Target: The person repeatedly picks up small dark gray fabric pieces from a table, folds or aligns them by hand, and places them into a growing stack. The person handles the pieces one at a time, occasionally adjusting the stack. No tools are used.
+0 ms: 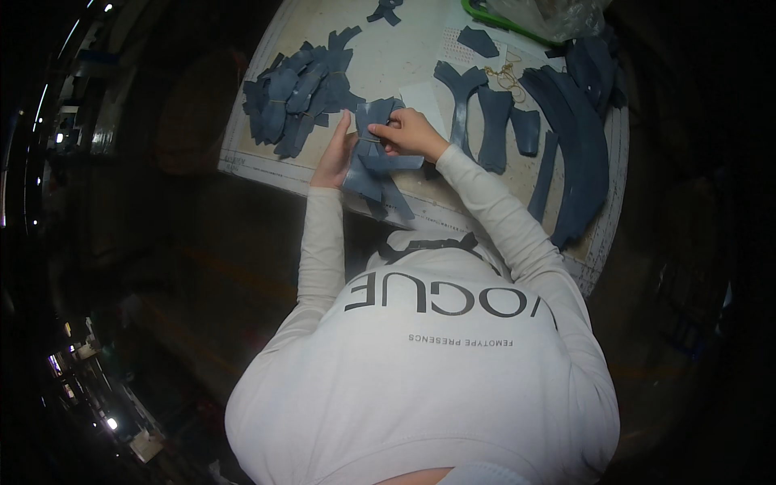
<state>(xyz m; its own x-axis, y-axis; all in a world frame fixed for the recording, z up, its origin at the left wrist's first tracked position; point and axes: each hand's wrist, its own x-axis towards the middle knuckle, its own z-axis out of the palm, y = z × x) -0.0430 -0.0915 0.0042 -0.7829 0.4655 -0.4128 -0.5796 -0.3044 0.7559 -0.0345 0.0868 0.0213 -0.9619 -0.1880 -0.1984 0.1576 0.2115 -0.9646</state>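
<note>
Between my hands, at the near edge of the table, is a bundle of blue-grey cut pieces (364,176), leather-like, with a thin band around its middle. My left hand (331,158) supports the bundle from its left side, thumb pointing up and the other fingers hidden behind it. From the right, my right hand (414,135) has its thumb and fingers closed on the bundle near the band. Strips of the bundle fan out below my hands, one of them sticking out to the right.
A heap of banded blue-grey bundles (295,93) lies left on the table (380,56). To the right are loose curved pieces (578,145), a flat waisted piece (493,129) and yellowish rubber bands (505,79). At the far right stands a green-rimmed container (505,23) beside clear plastic (562,16).
</note>
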